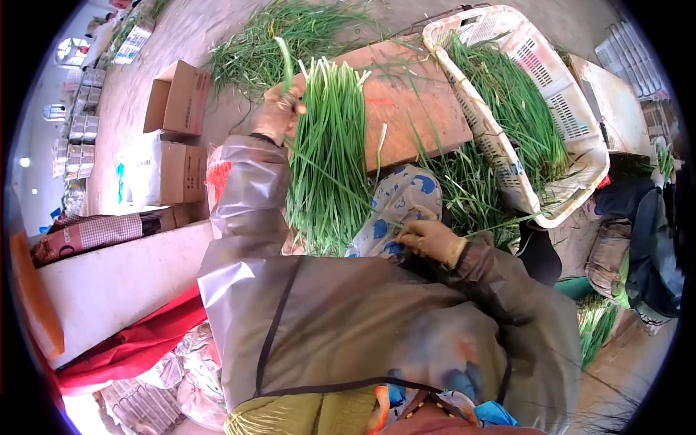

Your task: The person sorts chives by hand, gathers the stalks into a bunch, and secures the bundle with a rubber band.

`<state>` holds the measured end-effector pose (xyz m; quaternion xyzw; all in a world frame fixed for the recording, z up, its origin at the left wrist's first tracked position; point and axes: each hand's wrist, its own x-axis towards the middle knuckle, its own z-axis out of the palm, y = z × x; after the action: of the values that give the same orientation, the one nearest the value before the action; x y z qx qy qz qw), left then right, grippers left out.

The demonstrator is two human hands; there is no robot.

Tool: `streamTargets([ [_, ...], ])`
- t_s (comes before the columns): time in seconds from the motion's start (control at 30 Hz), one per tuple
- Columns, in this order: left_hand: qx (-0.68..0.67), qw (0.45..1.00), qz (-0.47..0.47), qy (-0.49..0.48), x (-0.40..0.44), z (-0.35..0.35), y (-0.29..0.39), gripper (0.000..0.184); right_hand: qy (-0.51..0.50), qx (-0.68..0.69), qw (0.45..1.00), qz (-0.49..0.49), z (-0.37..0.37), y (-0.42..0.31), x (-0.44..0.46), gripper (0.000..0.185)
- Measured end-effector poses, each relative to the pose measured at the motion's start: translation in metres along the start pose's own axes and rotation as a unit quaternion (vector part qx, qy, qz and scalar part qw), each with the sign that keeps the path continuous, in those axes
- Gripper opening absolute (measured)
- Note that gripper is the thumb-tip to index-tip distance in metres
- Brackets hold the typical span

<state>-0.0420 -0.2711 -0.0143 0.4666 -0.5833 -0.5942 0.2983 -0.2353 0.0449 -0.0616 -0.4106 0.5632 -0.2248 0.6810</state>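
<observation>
A bundle of garlic chives point(330, 145), cut white ends away from me, lies over the near-left end of a reddish-brown board and hangs towards my lap. My gloved left hand point(277, 114) is closed beside the bundle's upper left edge. From its fingers a single chive stalk point(285, 64) sticks up, pale at the tip. My gloved right hand point(433, 241) is over my patterned trouser leg point(409, 196), right of the bundle's lower end. Its fingers are curled together; what they hold, if anything, I cannot make out.
The board point(406, 94) carries a few loose blades. A white plastic basket point(518, 170) at right holds more greens point(507, 101). A loose heap of greens point(283, 43) lies on the floor beyond. Cardboard boxes point(174, 167) and a white panel point(123, 283) stand at left.
</observation>
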Motion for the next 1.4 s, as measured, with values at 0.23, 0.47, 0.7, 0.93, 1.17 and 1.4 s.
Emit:
streamTargets([
  [0.23,0.362,0.872,0.264,0.194,0.060,0.022,-0.109,0.018,0.183,0.084,0.980,0.003,-0.052,0.046,-0.028,0.019],
  [0.47,0.458,0.822,0.254,0.224,0.017,0.052,-0.079,0.065,0.407,-0.064,0.898,0.150,-0.127,0.121,-0.012,0.041],
  [0.7,0.465,0.810,0.291,0.206,-0.040,0.080,-0.080,0.072,0.335,-0.318,0.887,0.017,-0.090,0.134,0.091,0.044],
  [0.93,0.126,0.962,0.240,0.014,-0.084,0.148,-0.063,0.031,0.330,0.372,0.839,-0.223,-0.150,0.049,0.036,0.026],
  [1.17,-0.090,0.886,-0.113,-0.440,-0.149,0.237,-0.037,0.031,0.229,0.576,0.621,-0.479,-0.177,-0.001,-0.046,0.028],
  [1.4,-0.195,0.888,-0.210,-0.360,-0.167,0.277,-0.071,0.049,0.263,0.603,0.661,-0.361,-0.107,0.049,-0.043,0.020],
])
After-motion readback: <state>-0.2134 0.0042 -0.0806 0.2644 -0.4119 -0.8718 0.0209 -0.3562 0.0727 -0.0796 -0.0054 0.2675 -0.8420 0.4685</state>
